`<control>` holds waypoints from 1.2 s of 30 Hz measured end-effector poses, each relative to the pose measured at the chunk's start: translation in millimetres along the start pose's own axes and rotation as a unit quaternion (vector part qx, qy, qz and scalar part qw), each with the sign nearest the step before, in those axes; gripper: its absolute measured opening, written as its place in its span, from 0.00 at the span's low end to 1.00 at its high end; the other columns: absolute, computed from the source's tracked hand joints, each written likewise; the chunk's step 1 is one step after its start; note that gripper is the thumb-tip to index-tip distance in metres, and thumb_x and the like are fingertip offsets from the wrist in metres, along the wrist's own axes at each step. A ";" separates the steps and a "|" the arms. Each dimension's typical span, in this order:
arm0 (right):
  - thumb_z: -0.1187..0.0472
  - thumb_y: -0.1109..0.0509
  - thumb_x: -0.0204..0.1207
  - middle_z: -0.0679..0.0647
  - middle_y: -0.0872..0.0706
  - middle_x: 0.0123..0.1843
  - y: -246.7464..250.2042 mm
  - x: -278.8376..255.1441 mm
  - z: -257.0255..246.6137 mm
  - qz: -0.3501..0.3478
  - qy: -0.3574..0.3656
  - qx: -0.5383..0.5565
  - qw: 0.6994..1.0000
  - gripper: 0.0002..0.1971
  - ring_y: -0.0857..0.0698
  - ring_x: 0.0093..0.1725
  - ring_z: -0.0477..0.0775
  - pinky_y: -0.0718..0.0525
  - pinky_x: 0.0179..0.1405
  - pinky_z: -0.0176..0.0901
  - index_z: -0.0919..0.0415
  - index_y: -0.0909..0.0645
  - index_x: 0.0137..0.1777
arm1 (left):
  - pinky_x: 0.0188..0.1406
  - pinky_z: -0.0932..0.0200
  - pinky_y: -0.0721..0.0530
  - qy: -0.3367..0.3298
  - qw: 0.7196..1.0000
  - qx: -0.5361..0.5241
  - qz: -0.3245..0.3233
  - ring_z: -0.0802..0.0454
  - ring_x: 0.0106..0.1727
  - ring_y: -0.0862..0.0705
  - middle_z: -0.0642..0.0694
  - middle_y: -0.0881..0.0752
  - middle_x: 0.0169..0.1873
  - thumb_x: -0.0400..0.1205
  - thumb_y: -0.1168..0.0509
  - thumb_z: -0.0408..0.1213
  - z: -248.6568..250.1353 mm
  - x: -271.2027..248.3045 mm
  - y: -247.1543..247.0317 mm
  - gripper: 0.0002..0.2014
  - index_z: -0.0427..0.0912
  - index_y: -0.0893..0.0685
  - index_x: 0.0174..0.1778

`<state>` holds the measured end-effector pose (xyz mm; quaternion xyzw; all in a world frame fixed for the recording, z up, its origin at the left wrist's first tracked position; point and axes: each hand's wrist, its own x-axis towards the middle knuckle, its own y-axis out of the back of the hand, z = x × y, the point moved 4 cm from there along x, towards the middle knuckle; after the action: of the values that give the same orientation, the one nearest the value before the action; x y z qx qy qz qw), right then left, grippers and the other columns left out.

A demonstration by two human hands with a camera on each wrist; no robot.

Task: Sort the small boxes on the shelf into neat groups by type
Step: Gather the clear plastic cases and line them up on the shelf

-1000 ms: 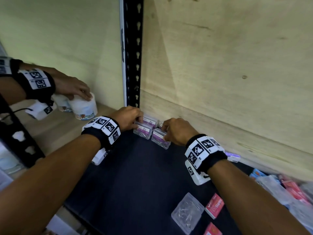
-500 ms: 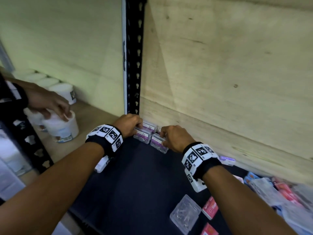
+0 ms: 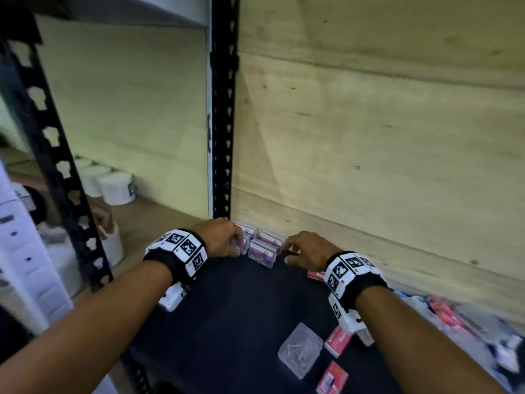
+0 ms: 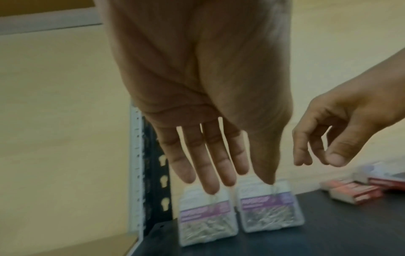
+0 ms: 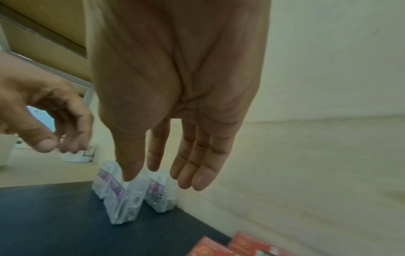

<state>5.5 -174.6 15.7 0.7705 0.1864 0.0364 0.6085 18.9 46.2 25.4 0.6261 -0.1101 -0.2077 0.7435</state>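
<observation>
— Four purple-labelled clip boxes (image 3: 262,252) sat squared up in the shelf's back left corner, beside the black upright (image 3: 222,109). That group looked finished.

— And the hands?

— Both slack and holding nothing. The left hand (image 4: 210,121) had straight fingers just above the front pair; the right hand (image 5: 175,107) hung beside them (whether any tip touched, I couldn't tell).

— Next?

— Probably the red boxes (image 3: 338,341) and the clear pin case (image 3: 300,349), loose on the dark shelf mat (image 3: 233,322), well apart.

Clear boxes (image 3: 262,253) with purple labels sit at the black shelf's (image 3: 227,322) back corner; red boxes (image 3: 338,341) lie right; wristbands (image 3: 181,251) carry black-and-white checks.
</observation>
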 end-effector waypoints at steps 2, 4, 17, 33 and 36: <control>0.52 0.27 0.79 0.53 0.15 0.65 5.4 -14.8 12.1 -0.017 -0.024 -0.006 1.000 0.18 0.17 0.63 0.56 0.22 0.59 0.42 0.53 0.17 0.67 | 0.48 0.61 0.17 -0.007 0.999 -0.014 -0.036 0.55 0.48 0.15 0.54 0.13 0.48 0.78 0.28 0.49 20.8 -6.5 -1.5 0.14 0.49 0.14 0.57; 0.52 0.26 0.78 0.52 0.14 0.64 11.4 -32.1 24.7 -0.023 -0.050 -0.015 0.998 0.16 0.16 0.61 0.55 0.20 0.61 0.44 0.51 0.17 0.65 | 0.48 0.62 0.18 -0.017 0.997 -0.022 -0.069 0.56 0.46 0.16 0.54 0.13 0.47 0.78 0.28 0.50 44.5 -12.5 -5.1 0.14 0.48 0.14 0.56; 0.52 0.19 0.70 0.47 0.13 0.54 24.1 -128.8 90.8 -0.025 -0.155 -0.023 0.987 0.17 0.15 0.52 0.53 0.18 0.56 0.45 0.45 0.14 0.59 | 0.57 0.51 0.15 -0.042 0.986 0.026 -0.160 0.51 0.52 0.15 0.51 0.12 0.51 0.75 0.29 0.60 158.4 -31.6 -40.7 0.21 0.48 0.15 0.55; 0.47 0.16 0.64 0.53 0.21 0.70 -26.0 -148.7 85.7 -0.075 -0.150 -0.038 0.985 0.34 0.19 0.64 0.57 0.20 0.60 0.50 0.51 0.27 0.66 | 0.52 0.51 0.17 0.024 0.979 0.081 -0.187 0.45 0.54 0.18 0.45 0.18 0.60 0.67 0.25 0.64 180.3 -57.7 -77.0 0.39 0.43 0.26 0.65; 0.48 0.15 0.63 0.53 0.19 0.68 -29.5 -146.3 84.1 -0.070 -0.148 -0.038 0.986 0.32 0.19 0.62 0.56 0.20 0.57 0.48 0.50 0.28 0.63 | 0.51 0.52 0.16 0.010 0.979 0.081 -0.185 0.44 0.54 0.15 0.44 0.16 0.58 0.69 0.24 0.60 181.1 -58.7 -76.1 0.35 0.40 0.23 0.64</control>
<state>-113.6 -295.3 -9.0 0.7290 0.1459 -0.1136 0.6591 -123.1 -97.8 -8.5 0.6959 -0.0016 -0.3261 0.6398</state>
